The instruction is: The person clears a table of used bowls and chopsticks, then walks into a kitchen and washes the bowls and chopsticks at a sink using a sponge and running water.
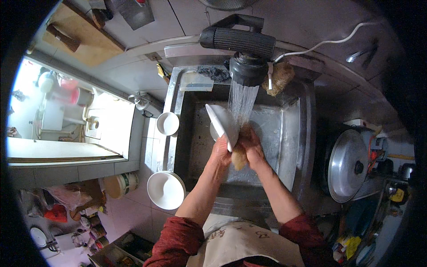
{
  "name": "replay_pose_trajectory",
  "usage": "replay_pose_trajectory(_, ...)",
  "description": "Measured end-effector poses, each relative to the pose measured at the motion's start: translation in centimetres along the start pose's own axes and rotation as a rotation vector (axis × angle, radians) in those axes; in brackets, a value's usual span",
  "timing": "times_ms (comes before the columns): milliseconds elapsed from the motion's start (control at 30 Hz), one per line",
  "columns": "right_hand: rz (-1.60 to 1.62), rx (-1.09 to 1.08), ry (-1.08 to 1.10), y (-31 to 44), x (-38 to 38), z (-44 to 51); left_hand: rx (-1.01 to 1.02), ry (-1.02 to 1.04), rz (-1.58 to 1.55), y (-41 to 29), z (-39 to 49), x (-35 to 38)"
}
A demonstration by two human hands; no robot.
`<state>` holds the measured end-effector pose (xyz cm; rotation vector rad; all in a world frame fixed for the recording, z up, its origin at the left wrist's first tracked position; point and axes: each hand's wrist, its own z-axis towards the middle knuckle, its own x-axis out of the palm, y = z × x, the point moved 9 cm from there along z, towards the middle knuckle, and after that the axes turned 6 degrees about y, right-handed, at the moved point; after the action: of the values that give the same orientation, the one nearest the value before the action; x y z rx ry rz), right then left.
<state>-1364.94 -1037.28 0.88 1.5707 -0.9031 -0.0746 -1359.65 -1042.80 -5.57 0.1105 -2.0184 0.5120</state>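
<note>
My left hand (221, 151) grips the lower edge of a white dish (217, 123), tilted nearly edge-on over the metal sink (306, 133). In my right hand (253, 149) is a tan, fibrous scrubber, probably a loofah (239, 157), held close against the dish's right side. Spray (243, 100) from a black tap head (248, 71) falls onto my right hand and the scrubber. Part of another pale round shape shows behind the dish; I cannot tell what it is.
A small white bowl (167, 123) and larger stacked white bowls (165, 190) stand along the sink's left side. Dark scouring mesh (213, 73) and a second tan scrubber (282, 78) lie on the back rim. Rightward is a large pan with a metal lid (347, 167).
</note>
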Motion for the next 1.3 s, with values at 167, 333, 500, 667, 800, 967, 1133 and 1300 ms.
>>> replay_pose_trajectory(167, 0.23, -0.224, 0.103, 6.2, 0.7, -0.5, 0.412, -0.148, 0.764, -8.0, -2.9, 4.2)
replay_pose_trajectory(333, -0.284, -0.17, 0.016, 7.8, -2.5, 3.6, 0.561, 0.108, 1.942, -12.0, -4.0, 14.4)
replay_pose_trajectory(500, -0.639, -0.196, 0.12, 5.8, -0.7, 5.7, 0.155, 0.279, 2.968, -5.6, -1.4, 17.2)
replay_pose_trajectory(667, -1.077, -0.434, 0.0, 5.2, -2.6, 4.3, 0.605, 0.147, 2.31, -10.2, -2.0, 15.3)
replay_pose_trajectory(800, 0.139, 0.008, -0.304, -0.8, -5.3, 1.6, 0.356, -0.175, 1.327, -8.2, -3.0, 4.5)
replay_pose_trajectory(967, 0.223, -0.208, 0.057, 2.7, -4.1, -0.5, 0.27, -0.021, 0.902, -5.4, -4.4, 4.3)
replay_pose_trajectory(1133, -0.295, -0.289, 0.401, 12.0, 1.1, -1.0, -0.021, 0.227, 1.208, -4.7, -5.4, 7.9)
replay_pose_trajectory(1300, 0.061, 0.357, 0.424, 5.2, 2.9, 0.2, 0.585, 0.492, 1.748, -6.2, -8.8, 14.5)
